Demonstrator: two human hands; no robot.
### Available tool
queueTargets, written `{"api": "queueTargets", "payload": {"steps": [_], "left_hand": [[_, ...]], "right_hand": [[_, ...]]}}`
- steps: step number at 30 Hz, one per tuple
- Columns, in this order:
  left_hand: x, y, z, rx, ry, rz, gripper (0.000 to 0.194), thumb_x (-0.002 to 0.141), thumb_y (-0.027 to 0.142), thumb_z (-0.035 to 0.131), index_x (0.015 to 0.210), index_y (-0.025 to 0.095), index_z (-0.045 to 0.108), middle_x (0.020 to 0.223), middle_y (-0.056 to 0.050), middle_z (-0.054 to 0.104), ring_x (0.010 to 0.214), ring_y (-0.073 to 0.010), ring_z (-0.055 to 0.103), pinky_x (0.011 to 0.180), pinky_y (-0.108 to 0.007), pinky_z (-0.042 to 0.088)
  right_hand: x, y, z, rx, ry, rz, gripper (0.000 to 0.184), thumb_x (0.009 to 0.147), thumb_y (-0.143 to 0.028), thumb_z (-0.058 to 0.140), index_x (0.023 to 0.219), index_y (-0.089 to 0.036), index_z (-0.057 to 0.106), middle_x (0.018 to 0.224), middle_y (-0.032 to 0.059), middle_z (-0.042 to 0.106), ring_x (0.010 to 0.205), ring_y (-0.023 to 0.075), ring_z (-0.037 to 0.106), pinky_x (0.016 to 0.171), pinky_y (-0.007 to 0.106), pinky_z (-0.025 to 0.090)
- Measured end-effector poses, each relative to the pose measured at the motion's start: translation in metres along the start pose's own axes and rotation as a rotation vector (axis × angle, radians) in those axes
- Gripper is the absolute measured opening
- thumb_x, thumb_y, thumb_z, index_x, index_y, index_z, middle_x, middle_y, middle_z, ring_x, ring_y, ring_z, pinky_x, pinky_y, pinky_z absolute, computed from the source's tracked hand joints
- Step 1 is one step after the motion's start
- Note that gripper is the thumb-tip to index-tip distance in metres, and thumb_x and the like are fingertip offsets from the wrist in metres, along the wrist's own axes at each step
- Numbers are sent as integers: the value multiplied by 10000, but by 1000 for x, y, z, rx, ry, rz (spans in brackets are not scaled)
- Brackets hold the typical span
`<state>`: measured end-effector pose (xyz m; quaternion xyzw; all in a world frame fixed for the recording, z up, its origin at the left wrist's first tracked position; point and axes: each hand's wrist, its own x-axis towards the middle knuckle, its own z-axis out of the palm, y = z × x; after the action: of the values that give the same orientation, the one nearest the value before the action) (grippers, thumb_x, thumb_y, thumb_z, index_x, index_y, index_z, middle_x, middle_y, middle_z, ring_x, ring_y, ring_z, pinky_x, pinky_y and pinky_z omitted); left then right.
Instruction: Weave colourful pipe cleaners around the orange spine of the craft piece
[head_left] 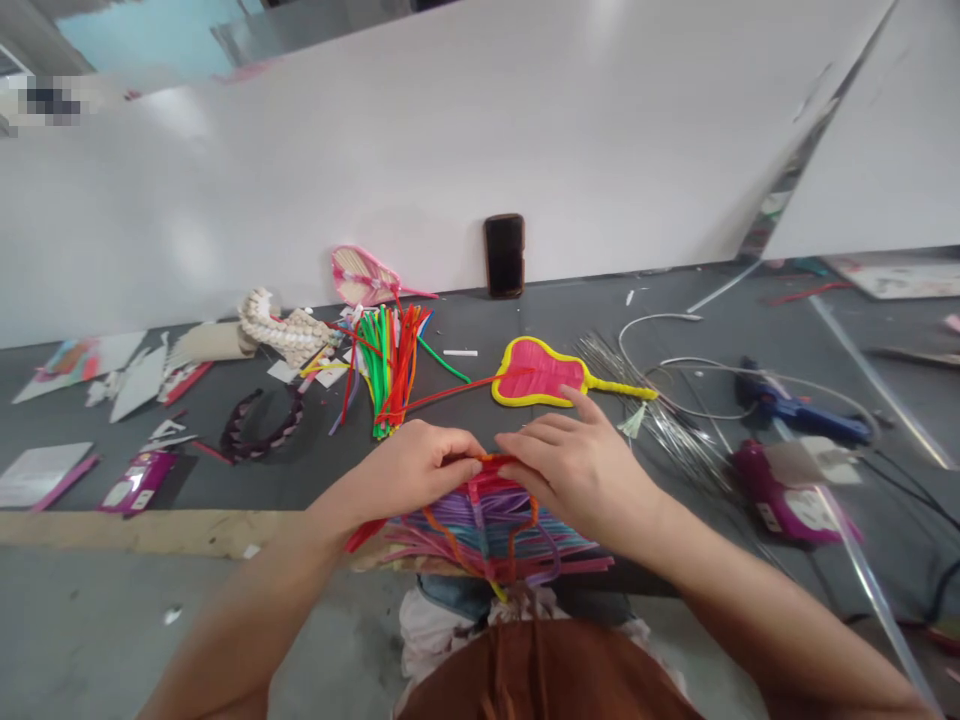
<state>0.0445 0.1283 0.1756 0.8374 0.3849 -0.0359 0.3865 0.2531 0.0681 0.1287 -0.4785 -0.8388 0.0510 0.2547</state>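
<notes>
Both my hands work at the near edge of a dark table [525,320]. My left hand [420,465] is closed, pinching the top of a woven piece of purple, blue and pink pipe cleaners [487,530] edged with orange. My right hand [581,470] rests on the same piece from the right, fingers bent and pressing its orange top edge, the index finger stretched forward. The woven piece lies between my hands and my lap.
A pink fan with yellow rim [544,372] lies just beyond my hands. A bundle of coloured pipe cleaners [390,365], a black headband [259,425], a phone [504,255] leaning on the white wall, a blue glue gun [802,410], metal wires [660,420] and a magenta packet [780,490] surround them.
</notes>
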Motion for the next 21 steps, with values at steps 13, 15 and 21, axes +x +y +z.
{"api": "queueTargets", "payload": {"steps": [13, 15, 21], "left_hand": [[-5, -27, -7, 5, -12, -43, 222, 870, 278, 513, 925, 186, 707, 787, 9, 694, 684, -124, 590, 624, -218, 378], [-3, -29, -6, -1, -1, -39, 218, 860, 280, 518, 907, 184, 708, 757, 12, 682, 668, -123, 578, 608, -218, 367], [-2, -45, -10, -99, -88, -47, 230, 822, 334, 572, 955, 185, 688, 841, 7, 693, 719, -134, 594, 615, -209, 385]], "right_hand": [[16, 13, 12, 159, -174, 26, 171, 931, -207, 524, 924, -204, 694, 869, 28, 750, 788, 171, 670, 807, 314, 428], [20, 13, 11, 149, -230, 54, 153, 920, -235, 544, 933, -209, 694, 856, 28, 742, 784, 172, 668, 718, 281, 440], [24, 23, 12, 186, -430, 161, 158, 883, -248, 552, 791, -225, 679, 696, -15, 686, 605, 135, 611, 536, 239, 366]]}}
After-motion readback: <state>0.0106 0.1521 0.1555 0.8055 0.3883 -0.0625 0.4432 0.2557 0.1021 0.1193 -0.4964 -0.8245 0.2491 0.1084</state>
